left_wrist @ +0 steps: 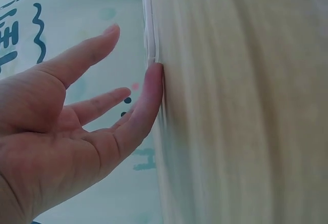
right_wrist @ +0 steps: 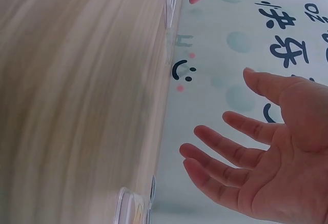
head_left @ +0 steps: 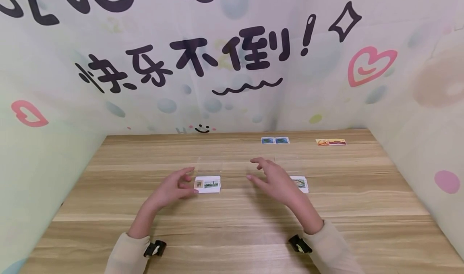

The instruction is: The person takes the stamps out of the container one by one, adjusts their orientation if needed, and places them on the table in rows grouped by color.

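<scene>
My left hand (head_left: 174, 188) is beside a white card stack (head_left: 207, 184) printed with stamp pictures. Its thumb lies at the stack's near left corner, and its fingers are loosely spread. In the left wrist view, one finger of the left hand (left_wrist: 77, 126) reaches down to the table at the edge of a thin, flat item. My right hand (head_left: 273, 181) hovers over the table with relaxed fingers, holding nothing. It partly hides a second white stamp-printed stack (head_left: 300, 183). In the right wrist view, the right hand (right_wrist: 266, 157) is spread, palm visible.
Behind the stacks lie two faint clear plastic pieces, one on the left (head_left: 209, 165) and one on the right (head_left: 288, 164). Farther back are a pair of blue stamps (head_left: 275, 140) and an orange stamp strip (head_left: 331, 142). A printed cloth wall (head_left: 232, 113) borders the wooden table (head_left: 232, 233).
</scene>
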The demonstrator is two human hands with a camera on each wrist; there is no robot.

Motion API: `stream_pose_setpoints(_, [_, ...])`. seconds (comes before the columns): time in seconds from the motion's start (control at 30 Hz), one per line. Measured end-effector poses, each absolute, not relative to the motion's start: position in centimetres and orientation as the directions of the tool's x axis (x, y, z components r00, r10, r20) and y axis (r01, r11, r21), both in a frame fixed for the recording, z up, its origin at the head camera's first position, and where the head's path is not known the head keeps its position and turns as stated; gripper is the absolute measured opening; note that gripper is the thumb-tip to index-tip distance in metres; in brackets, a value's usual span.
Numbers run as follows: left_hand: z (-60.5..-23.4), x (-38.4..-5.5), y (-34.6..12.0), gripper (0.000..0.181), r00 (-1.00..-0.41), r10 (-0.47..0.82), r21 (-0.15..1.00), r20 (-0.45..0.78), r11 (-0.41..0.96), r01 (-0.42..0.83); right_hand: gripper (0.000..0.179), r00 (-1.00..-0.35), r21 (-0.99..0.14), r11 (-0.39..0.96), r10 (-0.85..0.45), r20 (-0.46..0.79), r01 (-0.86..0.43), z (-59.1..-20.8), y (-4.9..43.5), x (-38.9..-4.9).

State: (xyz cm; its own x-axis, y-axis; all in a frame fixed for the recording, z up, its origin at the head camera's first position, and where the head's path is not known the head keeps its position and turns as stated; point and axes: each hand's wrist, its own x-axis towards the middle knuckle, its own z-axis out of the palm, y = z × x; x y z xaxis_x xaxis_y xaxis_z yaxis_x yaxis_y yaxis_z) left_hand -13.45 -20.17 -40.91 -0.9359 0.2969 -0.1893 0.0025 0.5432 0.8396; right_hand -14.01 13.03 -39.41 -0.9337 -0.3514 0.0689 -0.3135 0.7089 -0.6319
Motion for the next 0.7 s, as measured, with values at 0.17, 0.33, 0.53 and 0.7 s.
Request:
stream_pose_setpoints(0.17, [-41.1, -13.5, -20.0, 0.08, -0.932, 0.31, 0.871, -0.188, 0.491, -0.013, 0.051, -0.936, -0.643, 0.706, -0.35, 0.048, -0.297, -39.4, 12.4, -14.0])
stream_pose_setpoints(0.33, [-41.0, -13.5, -19.8, 0.077, -0.924, 0.321, 0.879, -0.207, 0.476, -0.031, 0.05, -0.933, -0.655, 0.696, -0.358, 0.039, -0.294, -39.5, 11.9, -14.0])
stream_pose_setpoints(0.53, [-41.1, -13.6, -19.7, 0.074, -0.917, 0.316, 0.88, -0.246, 0.469, -0.075, 0.048, -0.93, -0.66, 0.688, -0.366, 0.044, -0.302, -39.6, 11.1, -14.1])
stream_pose_setpoints(0.7, [-41.1, -13.8, -19.6, 0.072, -0.921, 0.296, 0.886, -0.253, 0.454, -0.097, 0.047, -0.931, -0.673, 0.682, -0.363, 0.026, -0.285, -39.7, 10.6, -14.2])
